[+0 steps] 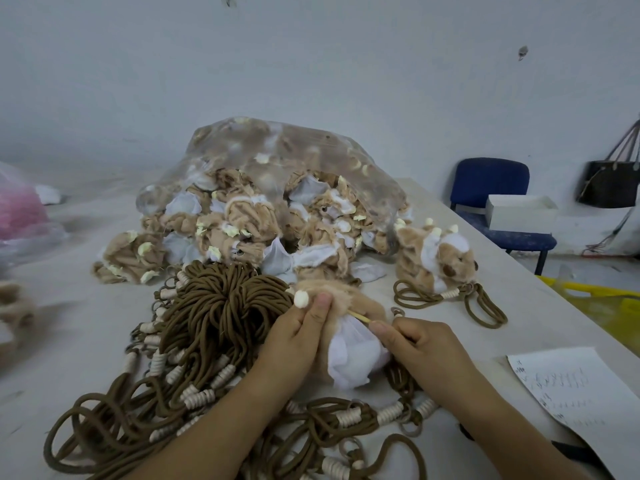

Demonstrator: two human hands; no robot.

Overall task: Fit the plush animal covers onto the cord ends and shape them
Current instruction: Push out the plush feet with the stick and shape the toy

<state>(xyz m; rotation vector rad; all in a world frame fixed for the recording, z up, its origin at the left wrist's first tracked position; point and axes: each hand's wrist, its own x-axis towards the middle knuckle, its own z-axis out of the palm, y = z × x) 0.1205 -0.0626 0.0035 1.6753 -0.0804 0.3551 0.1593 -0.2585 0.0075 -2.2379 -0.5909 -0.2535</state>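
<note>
**Pale grey worktable point(86, 341): contents listed from left to right**

1. Far left: a clear bag of pink material point(19, 209) is seen, blurred, at the table's edge. Below it a beige plush piece point(14, 306) is cut off by the frame.
2. Left of centre: a heap of brown round cords with cream wound bands point(207, 327) is spread over the table down to its near edge.
3. Behind the heap: a large clear plastic bag point(277, 143) is laid with its mouth toward the camera. Tan-and-white plush covers point(242, 220) are spilled from it.
4. Centre: a tan plush animal cover with white lining point(349, 355) is held just above the cords. It is gripped by the left hand point(294, 341), whose thumb is pressed on the tan fur beside a cream pompom point(300, 300).
5. A thin pale wooden stick point(358, 316) is pinched between thumb and forefinger of the right hand point(422, 348). Its tip is set against the cover where tan meets white.
6. Right of centre: a group of tan-and-white plush animals point(436, 258) is rested on the table, well apart from the hands, with looped brown cord at its base.
7. Near right: a white paper sheet with handwriting point(581, 389) is laid flat.
8. Beyond the table: a white box point(519, 211) is placed on a blue chair point(485, 181). A dark handbag point(609, 185) is hung by the wall.
</note>
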